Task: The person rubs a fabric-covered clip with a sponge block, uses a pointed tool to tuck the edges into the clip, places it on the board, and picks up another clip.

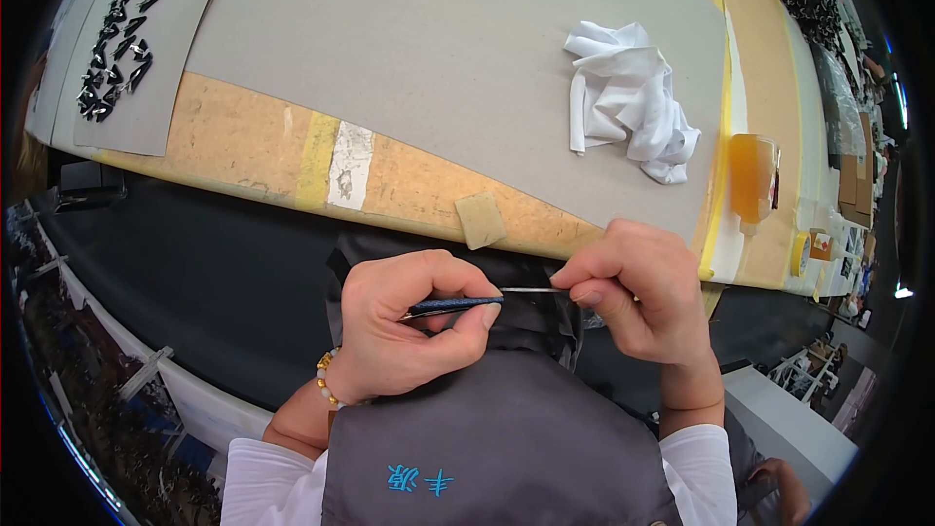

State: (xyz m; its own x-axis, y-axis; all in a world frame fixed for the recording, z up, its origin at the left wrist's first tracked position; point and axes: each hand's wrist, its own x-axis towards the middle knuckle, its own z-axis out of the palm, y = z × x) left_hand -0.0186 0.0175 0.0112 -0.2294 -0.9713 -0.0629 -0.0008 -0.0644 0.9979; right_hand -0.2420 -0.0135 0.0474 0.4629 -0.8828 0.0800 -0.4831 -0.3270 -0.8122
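Note:
In front of my apron (487, 429), my left hand (409, 331) pinches a narrow dark blue piece (443, 306) with a textured surface between thumb and fingers. What kind of piece it is cannot be made out. My right hand (643, 292) is closed on one end of a thin, pale, straight strip (531, 289). The strip's other end reaches the left fingertips, beside the tip of the dark piece; whether the two are joined is hidden. Just beyond the hands, a small beige block (480, 220) lies at the table's edge.
A crumpled white cloth (633, 97) lies on the grey sheet (429, 29) covering the table. To its right are a bottle of amber liquid (752, 175) and a yellow tape roll (801, 253). Several small dark pieces (112, 68) sit on a grey board (146, 127) at far left.

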